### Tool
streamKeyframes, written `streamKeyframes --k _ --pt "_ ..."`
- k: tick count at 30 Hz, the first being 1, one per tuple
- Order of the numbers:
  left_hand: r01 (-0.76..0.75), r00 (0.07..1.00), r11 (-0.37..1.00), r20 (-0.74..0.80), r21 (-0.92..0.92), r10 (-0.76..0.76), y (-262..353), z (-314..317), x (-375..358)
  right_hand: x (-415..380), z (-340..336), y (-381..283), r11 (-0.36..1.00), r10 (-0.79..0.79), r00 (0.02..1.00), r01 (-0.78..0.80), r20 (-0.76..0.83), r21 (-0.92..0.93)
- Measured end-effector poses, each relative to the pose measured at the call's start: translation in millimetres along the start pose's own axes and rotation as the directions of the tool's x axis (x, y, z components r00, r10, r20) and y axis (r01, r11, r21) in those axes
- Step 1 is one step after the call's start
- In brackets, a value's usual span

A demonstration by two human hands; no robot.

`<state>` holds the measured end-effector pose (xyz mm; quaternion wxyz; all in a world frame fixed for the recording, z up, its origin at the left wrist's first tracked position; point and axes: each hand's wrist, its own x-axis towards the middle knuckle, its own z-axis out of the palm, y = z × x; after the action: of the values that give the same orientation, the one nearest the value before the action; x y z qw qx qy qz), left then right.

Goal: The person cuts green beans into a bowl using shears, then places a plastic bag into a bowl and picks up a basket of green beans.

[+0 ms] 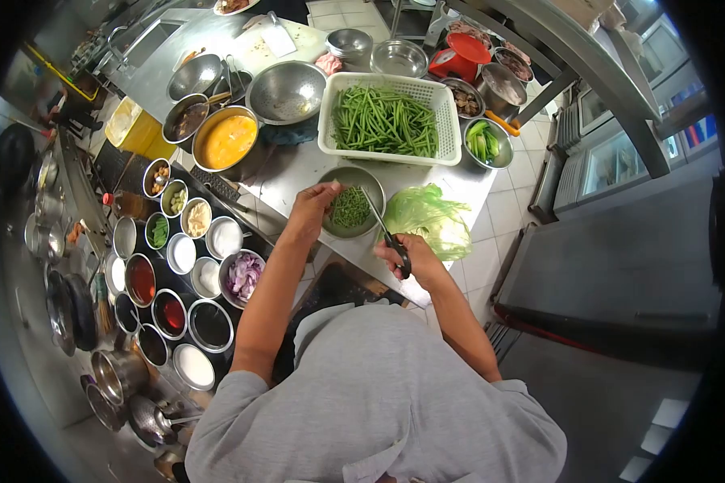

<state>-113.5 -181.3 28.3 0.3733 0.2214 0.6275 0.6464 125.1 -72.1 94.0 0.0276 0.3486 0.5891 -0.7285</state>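
Note:
My right hand (403, 256) grips black-handled scissors (381, 228), whose blades reach over a steel bowl (369, 182) of chopped green beans (350, 207). My left hand (314, 205) is at the bowl's left rim, fingers pinched on a few beans over the bowl. Behind the bowl stands a white plastic basket (446, 121) full of long green beans (384, 121). A clear plastic bag (429, 219) lies right of the bowl.
Steel counter (294, 173) holds a pot of orange liquid (226, 140), empty steel bowls (286, 91), a bowl of cut greens (485, 142) and a red scale (457, 56). Several small condiment bowls (193, 266), one with sliced red onion (242, 275), line the left. Tiled floor (511, 209) lies right.

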Motion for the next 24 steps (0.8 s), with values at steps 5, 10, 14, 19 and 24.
streamKeyframes --k 5,10,14,19,24 --pt "-0.206 0.976 0.977 -0.084 -0.056 0.201 -33 -12 17 -15 2 4 0.998 -0.005 0.997 0.001 0.08 0.056" --pt "-0.322 0.925 0.944 -0.235 -0.074 0.297 -37 -3 13 -25 5 7 0.994 -0.008 0.996 -0.002 0.091 0.109" --pt "-0.379 0.874 0.92 -0.366 -0.103 0.319 -36 4 7 -26 8 9 1.0 0.003 0.992 -0.007 0.124 0.03" --pt "-0.37 0.813 0.921 -0.438 0.122 0.385 -7 28 -19 -21 14 6 1.0 -0.026 0.994 0.024 0.109 0.019" --pt "-0.388 0.756 0.881 -0.454 0.272 0.473 6 40 -37 -17 19 1 0.999 -0.014 0.999 0.016 0.043 -0.041"
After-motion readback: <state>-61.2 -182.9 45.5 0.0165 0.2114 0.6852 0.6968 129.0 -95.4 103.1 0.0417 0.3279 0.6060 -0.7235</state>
